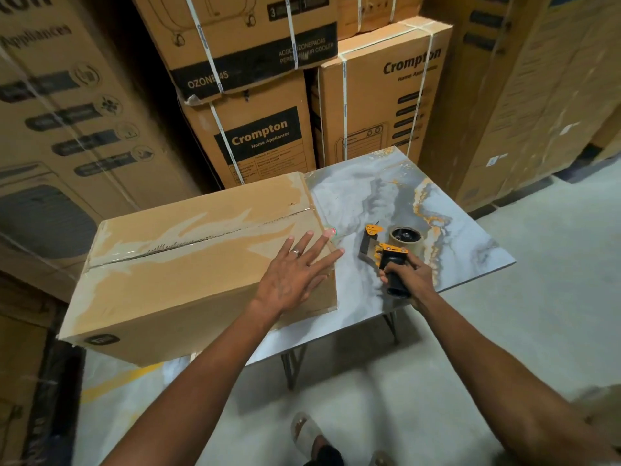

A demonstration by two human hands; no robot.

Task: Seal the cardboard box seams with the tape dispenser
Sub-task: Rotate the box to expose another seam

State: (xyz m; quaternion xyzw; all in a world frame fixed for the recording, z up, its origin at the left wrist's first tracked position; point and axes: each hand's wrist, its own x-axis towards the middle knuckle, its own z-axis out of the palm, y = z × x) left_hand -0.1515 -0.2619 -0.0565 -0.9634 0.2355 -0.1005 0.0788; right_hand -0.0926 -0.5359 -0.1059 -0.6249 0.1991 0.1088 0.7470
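Hands are getting set at a marble-patterned table (386,183) among stacked cartons: the left hand (295,267) is lying flat, fingers spread, on the right end of the cardboard box (188,260), which is sitting on the table's left side and overhanging its front edge, while the right hand (411,274) is gripping the handle of the tape dispenser (391,250) near the front edge. Keeping the box pinned and running the tape straight along the centre seam (201,238) is likely what matters now.
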